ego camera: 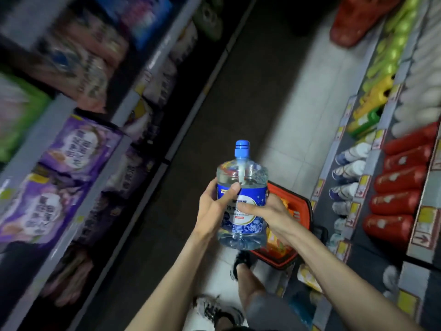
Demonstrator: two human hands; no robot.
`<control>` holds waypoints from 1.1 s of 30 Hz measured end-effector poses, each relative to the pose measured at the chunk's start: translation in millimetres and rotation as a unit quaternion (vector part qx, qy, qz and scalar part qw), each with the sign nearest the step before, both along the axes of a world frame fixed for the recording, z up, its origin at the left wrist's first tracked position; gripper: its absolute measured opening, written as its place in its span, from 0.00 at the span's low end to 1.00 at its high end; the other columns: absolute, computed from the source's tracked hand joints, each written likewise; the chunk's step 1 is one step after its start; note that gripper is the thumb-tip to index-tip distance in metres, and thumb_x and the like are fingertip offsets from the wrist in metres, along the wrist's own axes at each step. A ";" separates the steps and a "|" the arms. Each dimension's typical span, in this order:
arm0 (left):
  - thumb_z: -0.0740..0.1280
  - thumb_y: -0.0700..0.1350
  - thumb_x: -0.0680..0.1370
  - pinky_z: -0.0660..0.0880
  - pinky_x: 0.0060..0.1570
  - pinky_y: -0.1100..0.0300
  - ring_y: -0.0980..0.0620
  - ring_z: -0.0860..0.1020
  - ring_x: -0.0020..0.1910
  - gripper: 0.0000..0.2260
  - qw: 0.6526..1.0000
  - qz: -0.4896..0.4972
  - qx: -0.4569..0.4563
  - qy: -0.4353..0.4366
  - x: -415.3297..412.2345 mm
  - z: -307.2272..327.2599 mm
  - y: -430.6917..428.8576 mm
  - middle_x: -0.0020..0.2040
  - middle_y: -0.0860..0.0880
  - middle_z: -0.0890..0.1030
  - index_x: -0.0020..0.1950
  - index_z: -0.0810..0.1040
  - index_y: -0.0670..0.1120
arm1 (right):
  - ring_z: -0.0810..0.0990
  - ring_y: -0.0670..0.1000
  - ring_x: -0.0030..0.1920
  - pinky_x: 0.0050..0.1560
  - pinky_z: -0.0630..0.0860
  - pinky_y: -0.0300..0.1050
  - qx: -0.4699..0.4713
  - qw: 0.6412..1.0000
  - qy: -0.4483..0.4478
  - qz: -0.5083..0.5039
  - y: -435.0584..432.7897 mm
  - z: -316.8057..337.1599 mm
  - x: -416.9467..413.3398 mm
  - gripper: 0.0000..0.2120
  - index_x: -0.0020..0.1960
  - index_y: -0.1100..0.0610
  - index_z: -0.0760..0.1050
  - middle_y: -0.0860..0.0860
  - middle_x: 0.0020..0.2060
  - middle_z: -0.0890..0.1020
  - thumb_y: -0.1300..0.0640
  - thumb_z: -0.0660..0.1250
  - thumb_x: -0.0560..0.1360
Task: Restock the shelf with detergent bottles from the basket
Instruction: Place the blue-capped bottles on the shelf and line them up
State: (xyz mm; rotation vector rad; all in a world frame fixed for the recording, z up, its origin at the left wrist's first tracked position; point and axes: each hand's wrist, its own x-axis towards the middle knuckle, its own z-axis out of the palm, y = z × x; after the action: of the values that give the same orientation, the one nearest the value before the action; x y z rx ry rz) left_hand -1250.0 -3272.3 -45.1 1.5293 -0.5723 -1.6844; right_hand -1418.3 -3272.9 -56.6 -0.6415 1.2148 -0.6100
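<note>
Purple packs (78,144) are sitting stacked at the left of the frame, with a green pack (16,115) lying above them and blurred pink bags (81,56) leaning in the upper left. A pale tiled floor (298,103) is running up the middle beside a dark strip (226,103). Sneakers (214,309) are standing at the bottom centre. Something red (358,20), too blurred to name, is showing at the upper right.

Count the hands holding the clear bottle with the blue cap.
2. The left hand grips the bottle on its left side; the right hand grips its right side, with a digit lying across the label. No other hand is in view.
</note>
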 end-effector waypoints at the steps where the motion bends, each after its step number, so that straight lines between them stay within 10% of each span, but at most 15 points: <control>1: 0.75 0.44 0.79 0.79 0.64 0.39 0.39 0.85 0.60 0.18 1.000 0.014 -0.015 -0.004 11.3 16.7 4.3 0.59 0.41 0.87 0.68 0.80 0.43 | 0.86 0.61 0.59 0.65 0.80 0.63 -0.016 1.000 0.001 0.013 -0.8 17.3 12.0 0.26 0.63 0.57 0.83 0.58 0.57 0.88 0.56 0.82 0.66; 11: 0.74 0.50 0.78 0.76 0.68 0.35 0.40 0.84 0.62 0.20 0.972 0.123 -0.187 -0.072 153.6 187.0 101.8 0.61 0.43 0.86 0.69 0.80 0.45 | 0.85 0.62 0.62 0.68 0.77 0.68 -0.183 0.969 -0.044 0.161 41.8 186.1 157.8 0.32 0.69 0.58 0.78 0.59 0.60 0.86 0.54 0.84 0.68; 26: 0.70 0.46 0.83 0.82 0.60 0.48 0.43 0.86 0.58 0.16 0.874 0.276 -0.332 -0.222 337.9 378.0 354.3 0.59 0.43 0.87 0.70 0.76 0.43 | 0.88 0.57 0.56 0.54 0.83 0.46 -0.389 0.827 -0.152 0.377 215.0 378.9 387.6 0.19 0.62 0.60 0.83 0.56 0.54 0.89 0.62 0.78 0.72; 33: 0.72 0.54 0.82 0.80 0.65 0.49 0.49 0.82 0.67 0.28 0.834 0.353 -0.320 -0.278 410.3 423.0 459.9 0.70 0.48 0.81 0.79 0.69 0.50 | 0.87 0.62 0.59 0.65 0.78 0.67 -0.361 0.777 -0.249 0.452 291.0 432.4 482.9 0.22 0.65 0.57 0.83 0.58 0.59 0.87 0.59 0.80 0.72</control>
State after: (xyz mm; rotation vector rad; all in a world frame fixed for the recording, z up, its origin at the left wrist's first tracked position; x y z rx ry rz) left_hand -839.7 -2812.4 377.8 1.4341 -0.6614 -0.3942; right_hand -935.4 -2981.9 375.7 -1.4784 0.0325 -0.3451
